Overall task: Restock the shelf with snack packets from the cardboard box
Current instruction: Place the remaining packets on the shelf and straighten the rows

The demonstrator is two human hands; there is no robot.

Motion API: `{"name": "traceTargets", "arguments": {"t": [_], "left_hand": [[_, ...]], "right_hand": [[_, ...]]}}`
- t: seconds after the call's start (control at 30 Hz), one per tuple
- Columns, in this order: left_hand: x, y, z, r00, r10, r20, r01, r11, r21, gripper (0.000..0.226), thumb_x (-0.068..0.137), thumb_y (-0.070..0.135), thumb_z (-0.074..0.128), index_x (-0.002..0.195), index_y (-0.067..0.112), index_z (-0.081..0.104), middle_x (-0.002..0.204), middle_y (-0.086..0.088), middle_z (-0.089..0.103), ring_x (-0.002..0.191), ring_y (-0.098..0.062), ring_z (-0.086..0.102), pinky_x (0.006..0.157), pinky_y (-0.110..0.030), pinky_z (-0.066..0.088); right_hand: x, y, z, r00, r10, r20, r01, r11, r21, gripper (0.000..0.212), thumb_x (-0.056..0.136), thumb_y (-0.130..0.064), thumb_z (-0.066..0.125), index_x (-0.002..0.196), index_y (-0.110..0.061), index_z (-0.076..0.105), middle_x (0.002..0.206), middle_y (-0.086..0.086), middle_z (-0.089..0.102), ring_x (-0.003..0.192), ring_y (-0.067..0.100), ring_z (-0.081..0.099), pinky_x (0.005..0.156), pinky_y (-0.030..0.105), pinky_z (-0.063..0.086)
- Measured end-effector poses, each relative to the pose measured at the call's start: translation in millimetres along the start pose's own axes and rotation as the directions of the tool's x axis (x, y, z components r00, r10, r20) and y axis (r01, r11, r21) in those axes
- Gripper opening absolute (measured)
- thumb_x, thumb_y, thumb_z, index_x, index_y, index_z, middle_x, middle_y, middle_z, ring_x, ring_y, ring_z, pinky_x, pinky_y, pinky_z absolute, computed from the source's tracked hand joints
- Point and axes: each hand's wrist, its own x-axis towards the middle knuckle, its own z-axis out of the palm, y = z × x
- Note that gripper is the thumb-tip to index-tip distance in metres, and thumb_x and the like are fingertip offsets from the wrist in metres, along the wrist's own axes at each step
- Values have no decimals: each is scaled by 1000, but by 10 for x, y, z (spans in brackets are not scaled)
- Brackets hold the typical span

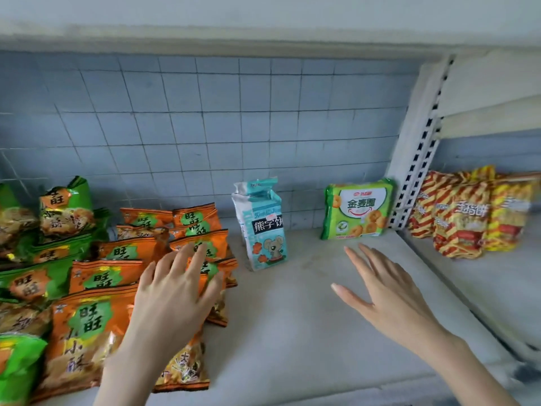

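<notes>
Several orange snack packets [102,276] lie stacked on the white shelf [287,332] at the left, with green packets [66,209] behind and beside them. My left hand [172,297] is spread flat, fingers straight, over the right side of the orange stack; it holds nothing. My right hand [383,291] hovers open over the bare middle of the shelf, fingers stretched toward the back. A teal and white bear-biscuit pack [262,227] stands upright at the back centre. A green biscuit pack [358,209] leans against the back wall to its right. No cardboard box is in view.
A white slotted upright [418,150] divides this bay from the one on the right, where red and yellow striped packets [465,215] stand. A blue-grey wire-grid back panel [205,127] closes the rear. Another shelf edge [234,36] runs overhead.
</notes>
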Motion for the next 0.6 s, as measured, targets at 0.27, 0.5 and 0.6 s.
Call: {"name": "traceTargets", "arguments": {"t": [0.27, 0.5, 0.6], "left_hand": [[289, 723, 48, 994, 101, -27, -102, 994, -36, 93, 71, 67, -7, 149, 27, 25, 151, 3, 34, 135, -21, 35, 107, -36, 30], [592, 1280, 203, 969, 247, -6, -247, 967, -65, 67, 93, 62, 18, 149, 26, 17, 153, 2, 26, 136, -21, 33, 107, -35, 30], [662, 1392, 261, 954, 300, -25, -301, 949, -89, 63, 94, 60, 22, 147, 26, 23, 150, 5, 31, 133, -21, 37, 104, -33, 32]], "right_hand": [[-79, 735, -188, 988, 152, -31, -153, 988, -12, 95, 71, -78, 2, 152, -30, 6, 160, -8, 7, 145, 13, 14, 115, 39, 22], [-279, 1167, -298, 947, 311, -79, -306, 950, 63, 91, 73, -78, 10, 151, -31, 12, 157, -7, 19, 142, 16, 24, 113, 41, 27], [-419, 1252, -302, 920, 373, -125, -360, 926, 111, 88, 74, -77, 14, 149, -32, 17, 155, -6, 25, 140, 17, 29, 110, 41, 31]]}}
